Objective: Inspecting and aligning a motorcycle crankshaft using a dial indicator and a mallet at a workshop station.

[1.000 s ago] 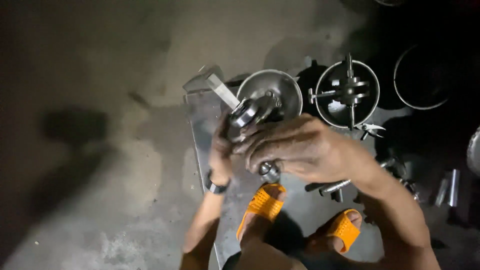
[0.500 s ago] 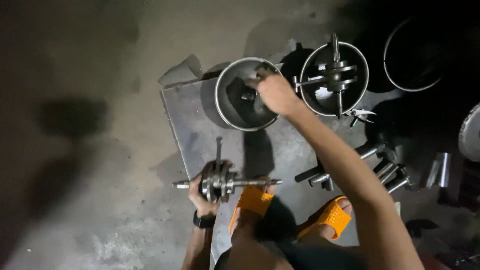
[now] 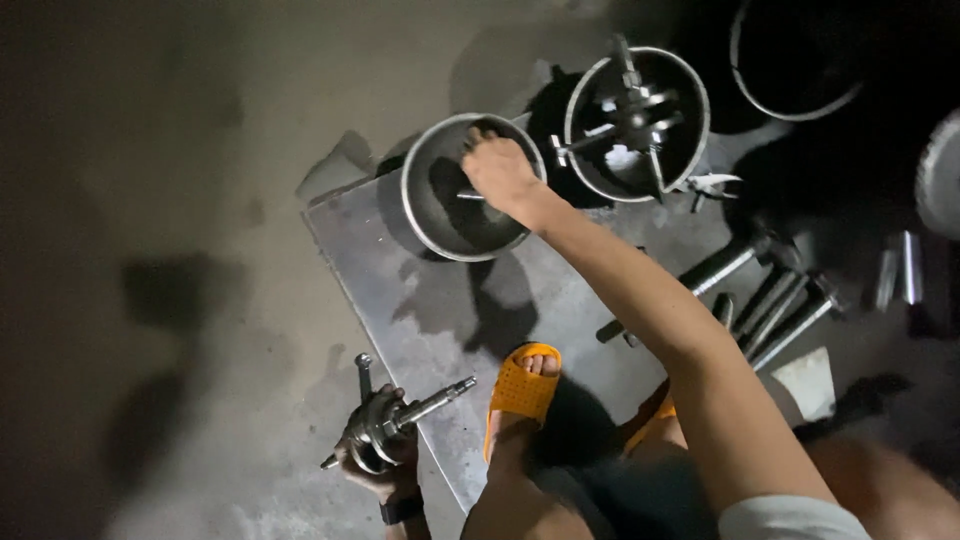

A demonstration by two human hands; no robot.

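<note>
The crankshaft point(image 3: 385, 425) could slip or swing: the left hand point(image 3: 378, 462) alone grips it around its round webs, down low at the edge of the steel plate point(image 3: 440, 330), with 1 shaft end pointing up towards the orange sandal point(image 3: 520, 385) and the connecting rod sticking up free. With the head turned towards the bowls, that hand works unwatched, so the heavy part could tip out of the closed fingers and land on the toes or the concrete floor point(image 3: 180, 200).

The right hand point(image 3: 500, 175) reaches deep into the near metal bowl point(image 3: 435, 215), fingers curled down on something small inside; whether it actually holds a piece I cannot tell, since the bowl is dark. A careless pull could drag the bowl off the plate or knock it against the 2nd bowl point(image 3: 690, 120), which holds another crankshaft and stands just beside it. Loose steel shafts point(image 3: 775, 300) lie near the right forearm and could be rolled by it.

The crankshaft sits well apart from the right hand, an arm's reach below and to the left of the bowl
</note>
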